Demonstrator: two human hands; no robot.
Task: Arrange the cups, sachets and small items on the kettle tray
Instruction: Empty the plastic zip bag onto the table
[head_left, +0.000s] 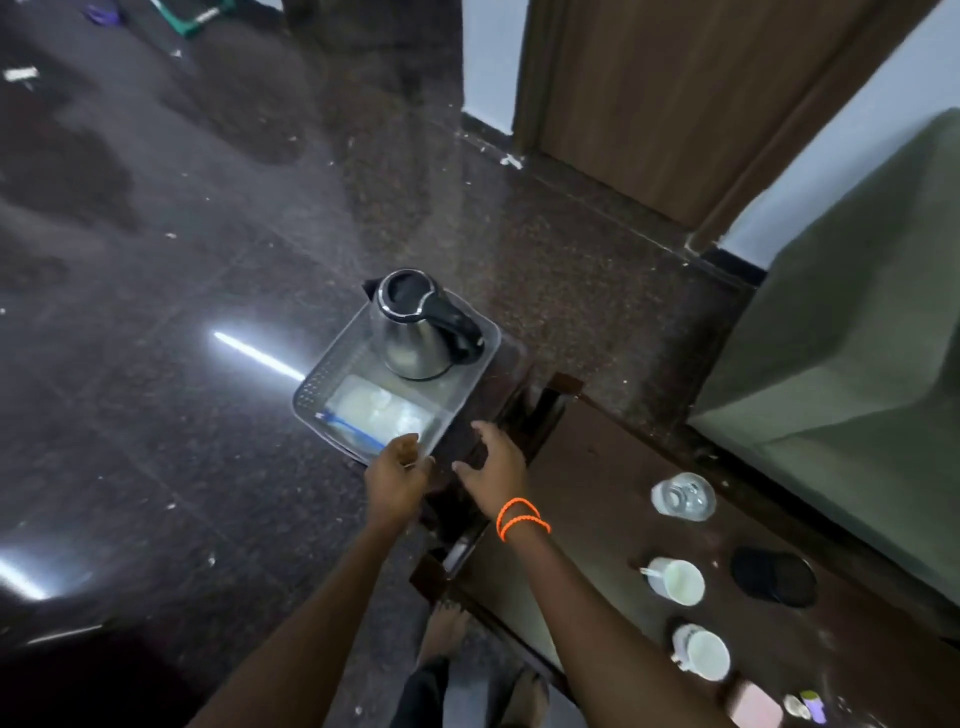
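Nearest the person, on the dark brown wooden table (597, 519), stand two white cups: one white round cup (702, 652) close in, and another white round cup with a spoon in it (677, 581) just past it. A small pink block (756, 704) and some tiny items (805, 705), too small to tell, lie at the near end. A black round disc (773, 577) sits beside the second cup. A clear drinking glass (683, 496) stands a bit farther on.

All of these are to the right of the clear plastic tray (322, 387), well apart from it. The tray's long side runs away from the person, toward the door.

The left hand (397, 475) touches the tray's near corner, fingers curled over the rim; it looks like a loose hold. The right hand (491, 467), with orange bands on the wrist, is open and holds nothing, just beside the tray. It is the hand nearer the cups, so it is the likely one to fetch them.

In the tray, a clear bag of white sachets with a blue strip (382, 415) lies at the near end. The shiny steel kettle with a black handle (418, 325) stands at the far end.

Past the tray is a dark speckled stone floor (156, 260), shiny and dusty, then a brown wooden door (675, 93). A green cushioned seat (857, 312) is off to the right.
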